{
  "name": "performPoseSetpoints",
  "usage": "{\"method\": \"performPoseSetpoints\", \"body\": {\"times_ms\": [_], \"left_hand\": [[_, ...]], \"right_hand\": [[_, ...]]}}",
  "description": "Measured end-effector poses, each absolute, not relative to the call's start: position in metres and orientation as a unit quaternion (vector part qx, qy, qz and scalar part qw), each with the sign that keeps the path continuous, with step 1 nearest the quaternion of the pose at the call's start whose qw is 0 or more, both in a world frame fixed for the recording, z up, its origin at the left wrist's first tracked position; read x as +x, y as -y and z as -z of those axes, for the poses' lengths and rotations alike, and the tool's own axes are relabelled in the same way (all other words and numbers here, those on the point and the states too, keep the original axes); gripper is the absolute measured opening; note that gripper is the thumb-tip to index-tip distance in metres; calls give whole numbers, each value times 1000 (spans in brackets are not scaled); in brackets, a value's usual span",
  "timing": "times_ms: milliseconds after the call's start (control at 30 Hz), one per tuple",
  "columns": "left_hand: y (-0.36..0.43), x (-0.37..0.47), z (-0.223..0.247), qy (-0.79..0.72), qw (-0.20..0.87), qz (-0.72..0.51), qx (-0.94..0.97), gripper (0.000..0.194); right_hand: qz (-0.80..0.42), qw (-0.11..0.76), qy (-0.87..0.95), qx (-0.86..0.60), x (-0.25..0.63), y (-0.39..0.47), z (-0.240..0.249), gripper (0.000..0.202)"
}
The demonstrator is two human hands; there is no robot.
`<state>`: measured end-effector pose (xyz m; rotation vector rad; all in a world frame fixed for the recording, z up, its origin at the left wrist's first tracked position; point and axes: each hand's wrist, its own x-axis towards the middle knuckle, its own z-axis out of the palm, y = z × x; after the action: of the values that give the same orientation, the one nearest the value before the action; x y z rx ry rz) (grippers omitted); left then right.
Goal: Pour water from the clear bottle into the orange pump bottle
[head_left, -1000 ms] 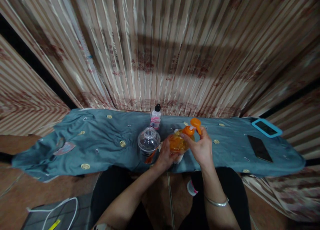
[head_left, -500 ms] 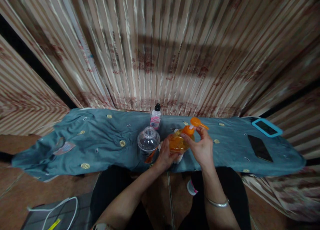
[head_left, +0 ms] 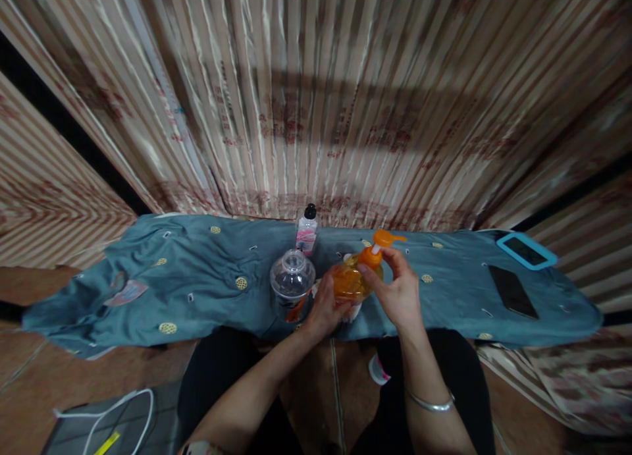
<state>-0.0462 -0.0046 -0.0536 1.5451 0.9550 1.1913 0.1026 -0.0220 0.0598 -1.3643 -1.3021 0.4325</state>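
Observation:
A see-through pump bottle [head_left: 348,284] with amber liquid leans to the right above the cloth-covered surface. My left hand [head_left: 326,308] is wrapped round its lower body. The thumb and fingers of my right hand [head_left: 399,289] grip the orange collar at its neck. Above that collar rises the orange pump head [head_left: 385,238], its spout pointing right and its white stem showing. Left of the bottle stands a clear plastic jar [head_left: 291,280] with an orange and black print. Something white and crumpled [head_left: 352,312] shows partly under the pump bottle.
Behind the jar stands a white-and-pink bottle [head_left: 307,236] with a black cap. On the teal cloth [head_left: 212,264] a blue-framed tablet [head_left: 526,251] and a dark phone [head_left: 512,292] lie at right. A striped curtain [head_left: 316,112] hangs behind. A white cable [head_left: 116,405] lies at lower left.
The orange pump head has turned a little and its spout now sits higher and clear of my right fingers. More of the white stem shows. Both hands stay on the bottle.

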Motion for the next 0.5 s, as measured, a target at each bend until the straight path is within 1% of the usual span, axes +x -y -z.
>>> {"method": "performPoseSetpoints", "body": {"times_ms": [233,400,500], "left_hand": [[4,-46,54,-388,460,-482,636,86],[4,-46,57,-380,450,-487,645,84],[2,-46,61,-376,448,-484,651,85]], "right_hand": [[-182,569,548,-586,102,20,-64,51],[-191,550,571,-579,101,25,-69,49],[-185,535,573,-592,100,25,-73,57]]}}
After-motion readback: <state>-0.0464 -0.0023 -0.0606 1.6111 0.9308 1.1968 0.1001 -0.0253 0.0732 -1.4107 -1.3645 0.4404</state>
